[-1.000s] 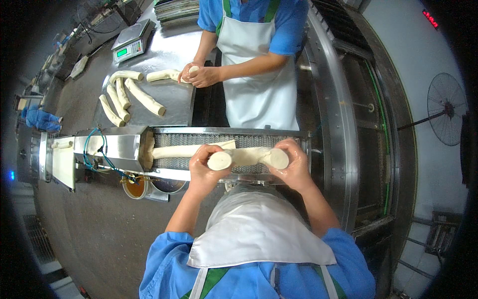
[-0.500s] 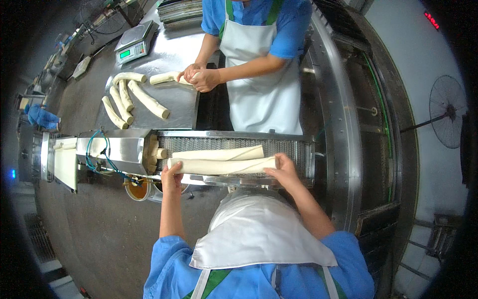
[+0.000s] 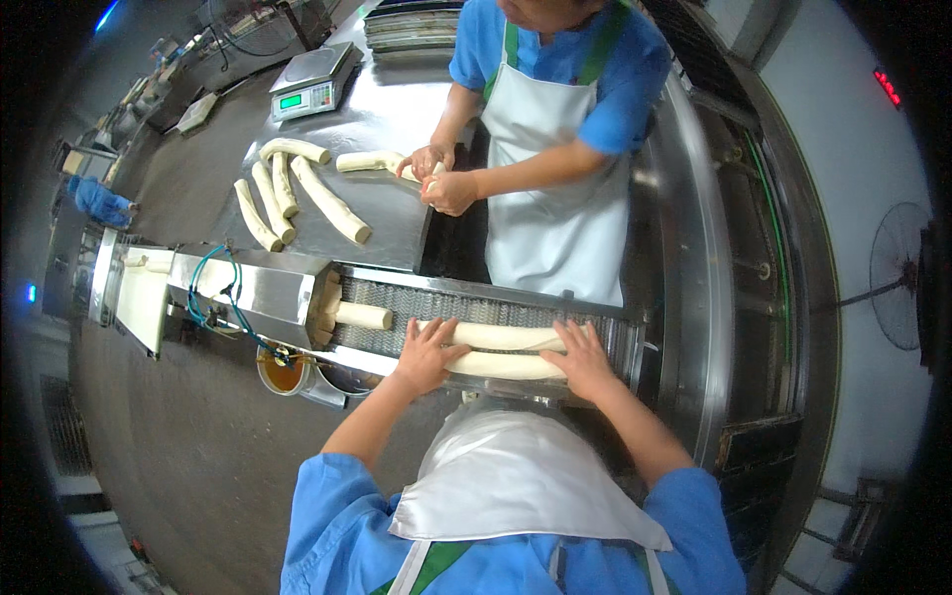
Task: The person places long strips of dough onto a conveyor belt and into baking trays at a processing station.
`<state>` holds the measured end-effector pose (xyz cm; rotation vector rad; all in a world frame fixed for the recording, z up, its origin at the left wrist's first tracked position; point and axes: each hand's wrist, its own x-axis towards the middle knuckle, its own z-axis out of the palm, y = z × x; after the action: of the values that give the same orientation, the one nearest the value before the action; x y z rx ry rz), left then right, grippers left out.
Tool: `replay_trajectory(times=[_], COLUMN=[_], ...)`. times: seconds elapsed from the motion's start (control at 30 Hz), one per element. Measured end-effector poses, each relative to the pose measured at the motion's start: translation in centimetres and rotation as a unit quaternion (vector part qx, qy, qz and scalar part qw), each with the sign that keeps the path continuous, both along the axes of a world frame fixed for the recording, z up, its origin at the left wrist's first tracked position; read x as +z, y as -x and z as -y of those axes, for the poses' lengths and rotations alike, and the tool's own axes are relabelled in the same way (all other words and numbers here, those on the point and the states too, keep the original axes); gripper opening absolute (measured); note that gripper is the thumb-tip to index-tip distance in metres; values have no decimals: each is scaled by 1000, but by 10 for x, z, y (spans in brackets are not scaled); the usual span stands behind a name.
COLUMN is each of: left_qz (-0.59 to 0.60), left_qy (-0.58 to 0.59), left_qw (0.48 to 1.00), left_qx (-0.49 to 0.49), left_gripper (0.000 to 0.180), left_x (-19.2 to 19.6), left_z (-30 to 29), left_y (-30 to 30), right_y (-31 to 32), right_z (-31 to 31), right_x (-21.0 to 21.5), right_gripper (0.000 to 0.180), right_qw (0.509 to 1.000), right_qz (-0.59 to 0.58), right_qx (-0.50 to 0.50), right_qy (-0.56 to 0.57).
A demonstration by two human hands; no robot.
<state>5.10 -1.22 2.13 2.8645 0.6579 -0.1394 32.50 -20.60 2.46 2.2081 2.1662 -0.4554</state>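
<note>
Two pale dough rolls lie side by side on the metal mesh conveyor point(image 3: 397, 296). My left hand point(image 3: 426, 355) rests with spread fingers over the left ends of the far dough roll point(image 3: 496, 337) and the near dough roll point(image 3: 506, 366). At their right ends my right hand point(image 3: 583, 359) lies the same way, fingers stretched across both rolls. Left of my left hand, a third dough roll point(image 3: 363, 315) sticks out from under the steel hood point(image 3: 258, 296) onto the mesh.
Across the conveyor a co-worker's hands point(image 3: 441, 181) handle a dough piece on the steel table point(image 3: 392, 233). Several dough lengths point(image 3: 332, 201) lie there, near a digital scale point(image 3: 315, 79). A bucket point(image 3: 283, 373) with orange-brown contents stands below the hood. Blue hoses point(image 3: 203, 288) loop over it.
The near roll, held by its ends before, now lies on the belt beside the other. My hands have come closer together and spread over both rolls. The third roll protrudes farther from the hood.
</note>
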Motion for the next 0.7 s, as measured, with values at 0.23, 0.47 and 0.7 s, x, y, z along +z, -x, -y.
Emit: replay_trajectory(times=[0.23, 0.47, 0.7], left_qz=[-148, -199, -93], left_qy=[15, 71, 287], left_qw=[986, 974, 953], left_qx=[-78, -76, -10], left_gripper=[50, 45, 46], left_x=[17, 17, 14], left_z=[-1, 15, 30], left_y=[-41, -71, -74], right_y=[-15, -32, -46], right_z=[1, 23, 75], right_x=[-6, 19, 5], right_gripper=[50, 46, 65], right_qw=[998, 990, 885], right_qz=[43, -6, -371], right_qx=[-23, -84, -225], right_qy=[44, 113, 170])
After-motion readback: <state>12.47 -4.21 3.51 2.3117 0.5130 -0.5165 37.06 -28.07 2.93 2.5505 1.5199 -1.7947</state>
